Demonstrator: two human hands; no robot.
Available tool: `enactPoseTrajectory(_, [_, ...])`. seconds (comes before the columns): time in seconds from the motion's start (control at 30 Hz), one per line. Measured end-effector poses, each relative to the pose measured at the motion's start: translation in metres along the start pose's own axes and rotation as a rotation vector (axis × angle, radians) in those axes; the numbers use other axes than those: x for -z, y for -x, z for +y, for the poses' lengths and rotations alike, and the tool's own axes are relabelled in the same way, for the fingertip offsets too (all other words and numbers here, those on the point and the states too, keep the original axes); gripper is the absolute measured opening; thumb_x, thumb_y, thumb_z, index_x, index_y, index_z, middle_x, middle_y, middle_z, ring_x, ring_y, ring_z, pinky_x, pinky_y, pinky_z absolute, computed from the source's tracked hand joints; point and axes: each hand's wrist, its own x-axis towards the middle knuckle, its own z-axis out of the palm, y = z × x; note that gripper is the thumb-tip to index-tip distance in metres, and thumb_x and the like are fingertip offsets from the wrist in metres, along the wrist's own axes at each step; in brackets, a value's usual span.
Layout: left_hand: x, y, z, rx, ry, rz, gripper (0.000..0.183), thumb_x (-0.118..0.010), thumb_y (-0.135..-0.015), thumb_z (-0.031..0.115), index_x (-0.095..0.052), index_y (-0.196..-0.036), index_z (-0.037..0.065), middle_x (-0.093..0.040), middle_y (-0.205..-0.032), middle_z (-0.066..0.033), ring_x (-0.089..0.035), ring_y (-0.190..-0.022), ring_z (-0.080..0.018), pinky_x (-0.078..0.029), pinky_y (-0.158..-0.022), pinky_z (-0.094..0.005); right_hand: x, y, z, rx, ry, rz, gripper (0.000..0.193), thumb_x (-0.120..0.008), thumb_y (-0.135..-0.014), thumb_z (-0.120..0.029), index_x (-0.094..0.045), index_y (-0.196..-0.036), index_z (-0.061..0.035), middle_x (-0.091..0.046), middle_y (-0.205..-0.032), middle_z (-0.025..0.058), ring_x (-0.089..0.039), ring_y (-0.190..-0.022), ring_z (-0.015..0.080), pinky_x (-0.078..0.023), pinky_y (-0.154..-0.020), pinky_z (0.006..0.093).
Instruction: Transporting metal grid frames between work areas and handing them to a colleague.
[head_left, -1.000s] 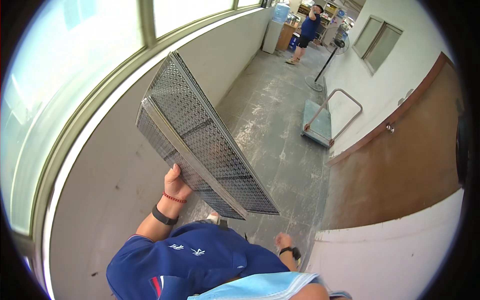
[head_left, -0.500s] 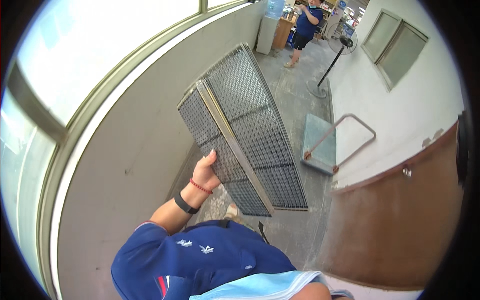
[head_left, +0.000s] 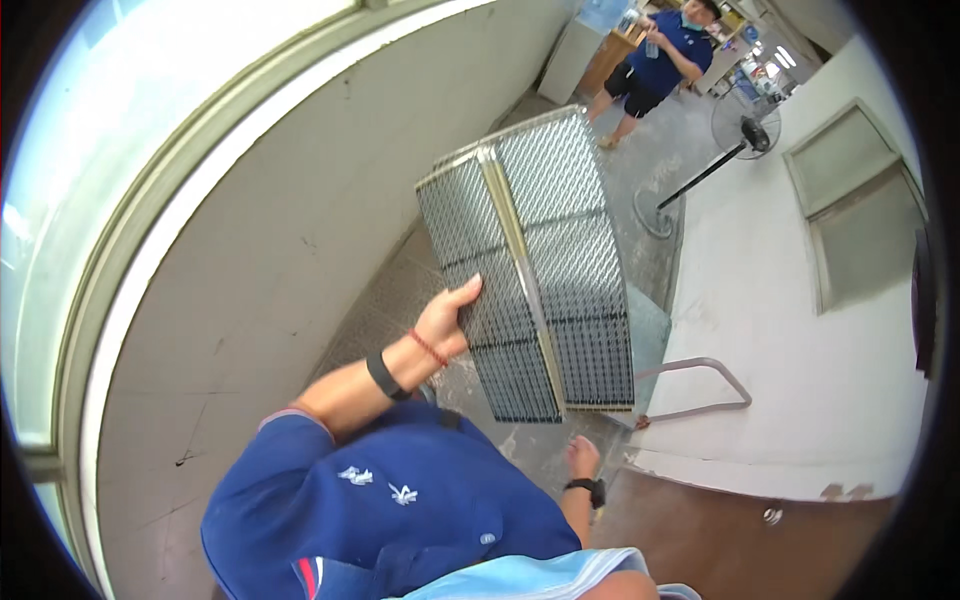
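My left hand (head_left: 448, 318) is closed on the left edge of a wide, flat, dark grid-like panel (head_left: 580, 265), its thumb lying on the face and its other fingers hidden behind. Rows of small shiny cells cover the panel, and a pale metal strip (head_left: 515, 245) runs down it between a narrower and a wider section. The panel is held tilted in front of my body. Below its lower right corner hangs my right hand (head_left: 582, 458), fingers curled in, with nothing visible in it and apart from the panel.
Ahead, a person (head_left: 662, 65) in a blue shirt stands holding a bottle. A standing fan (head_left: 748, 132) and a platform trolley (head_left: 655, 335) are along the right wall (head_left: 745, 260). A brown door (head_left: 700, 540) is at lower right; the left wall (head_left: 260, 230) has windows above.
My right hand has come into view at the lower right. The panel has shifted right and stands more upright. The person, fan and trolley appear farther right, and the person looks larger.
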Motion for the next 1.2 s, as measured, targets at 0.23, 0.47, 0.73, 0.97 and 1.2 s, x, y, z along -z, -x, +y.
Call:
enactPoseTrajectory(0.23, [0.008, -0.042, -0.005, 0.105, 0.041, -0.004, 0.032, -0.057, -0.082, 0.019, -0.051, -0.107, 0.002, -0.057, -0.104, -0.0112, -0.055, -0.096, -0.0248, -0.044, -0.086, -0.0423, 0.051, 0.035, 0.095, -0.042, 0.345, -0.026, 0.013, -0.054, -0.081, -0.017, -0.057, -0.082, -0.0051, -0.056, -0.065, 0.0056, -0.053, -0.054, 0.0145, -0.043, -0.046, 0.0258])
enactPoseTrajectory(0.47, [0.029, -0.053, -0.006, 0.131, 0.049, -0.006, 0.033, -0.058, -0.081, 0.019, -0.051, -0.107, 0.000, -0.056, -0.105, -0.0129, -0.056, -0.095, -0.0252, -0.044, -0.086, -0.0412, 0.120, 0.034, 0.200, 0.255, 1.560, -0.156, 0.019, -0.050, -0.082, -0.023, -0.055, -0.075, -0.0066, -0.054, -0.063, 0.0063, -0.054, -0.059, 0.0205, -0.042, -0.048, 0.0299])
enactPoseTrajectory(0.73, [0.050, -0.049, -0.006, 0.131, -0.022, 0.096, 0.038, -0.060, -0.079, 0.020, -0.050, -0.109, 0.000, -0.055, -0.108, -0.0140, -0.054, -0.098, -0.0270, -0.040, -0.089, -0.0451, 0.067, -0.003, 0.102, 0.322, 0.865, -0.053, 0.018, -0.055, -0.078, -0.021, -0.049, -0.070, -0.0059, -0.046, -0.058, 0.0012, -0.050, -0.054, 0.0138, -0.042, -0.046, 0.0250])
enactPoseTrajectory(0.97, [0.088, -0.068, 0.011, 0.178, 0.040, 0.209, 0.025, -0.057, -0.081, 0.014, -0.053, -0.103, 0.002, -0.058, -0.100, -0.0101, -0.057, -0.089, -0.0224, -0.047, -0.081, -0.0392, -0.019, -0.006, 0.008, -0.030, 0.043, 0.123, 0.014, -0.054, -0.081, -0.017, -0.052, -0.077, -0.0035, -0.052, -0.063, 0.0042, -0.051, -0.052, 0.0118, -0.040, -0.041, 0.0233])
enactPoseTrajectory(1.2, [0.096, -0.072, 0.023, 0.232, 0.037, 0.255, 0.024, -0.056, -0.082, 0.015, -0.055, -0.102, 0.001, -0.058, -0.099, -0.0101, -0.057, -0.087, -0.0219, -0.047, -0.079, -0.0388, -0.019, 0.034, 0.033, -0.153, 0.146, 0.175, 0.012, -0.054, -0.081, -0.015, -0.053, -0.083, -0.0036, -0.054, -0.068, 0.0057, -0.050, -0.050, 0.0125, -0.041, -0.041, 0.0249])
